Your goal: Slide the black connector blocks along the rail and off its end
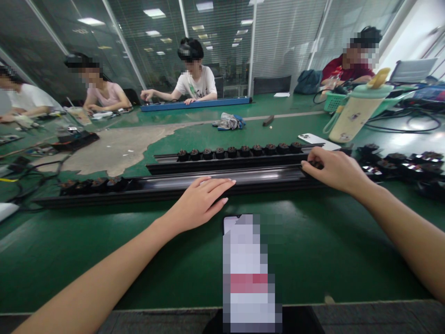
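Observation:
A long black channel rail (167, 183) lies across the table in front of me. Several small black modules with copper-coloured parts (99, 184) sit in its left end. My left hand (198, 204) rests over the rail's middle, fingers stretched out, holding nothing. Over the right end, my right hand (333, 169) has its thumb and fingers closed around a black module (315, 164), which the fingers partly hide. Just behind lies a second black rail (222, 163) with a row of the same modules (232, 151) in it.
Loose modules (392, 164) are heaped at the right. A phone (246, 264) lies at the near edge, a white phone (318, 140) behind my right hand, near a tumbler (361, 111). Gloves (230, 121) lie farther back. Cables (21, 176) run at left. Several people sit opposite, one handling a blue bar (194, 105).

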Available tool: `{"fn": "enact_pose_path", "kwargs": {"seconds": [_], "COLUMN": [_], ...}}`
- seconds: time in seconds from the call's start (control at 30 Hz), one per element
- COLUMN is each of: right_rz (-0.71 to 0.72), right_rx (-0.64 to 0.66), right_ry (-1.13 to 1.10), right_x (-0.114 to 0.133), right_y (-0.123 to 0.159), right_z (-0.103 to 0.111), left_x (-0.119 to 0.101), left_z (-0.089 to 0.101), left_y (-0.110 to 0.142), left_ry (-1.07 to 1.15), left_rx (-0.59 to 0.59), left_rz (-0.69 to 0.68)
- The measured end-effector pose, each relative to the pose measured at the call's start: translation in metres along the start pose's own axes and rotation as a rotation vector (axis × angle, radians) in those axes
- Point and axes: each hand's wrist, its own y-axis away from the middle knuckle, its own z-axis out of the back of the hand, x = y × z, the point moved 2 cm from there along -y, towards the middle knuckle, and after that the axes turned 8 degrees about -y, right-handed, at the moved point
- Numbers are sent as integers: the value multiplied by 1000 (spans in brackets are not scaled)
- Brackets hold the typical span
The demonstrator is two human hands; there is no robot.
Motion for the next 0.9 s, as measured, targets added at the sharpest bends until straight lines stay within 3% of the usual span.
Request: {"fn": "enact_pose_path", "kwargs": {"seconds": [0.33, 0.9], "right_rz": [-61, -137], "right_rx": [9, 124], "right_ry": [36, 174], "right_x": [-2, -11], "right_y": [-2, -3], "right_z": [-6, 10], "left_x": [0, 0], "left_z": [0, 0], "left_y": [-2, -1], "left_ry": [0, -5], "left_rx": [-1, 4], "left_rz": [1, 0]}}
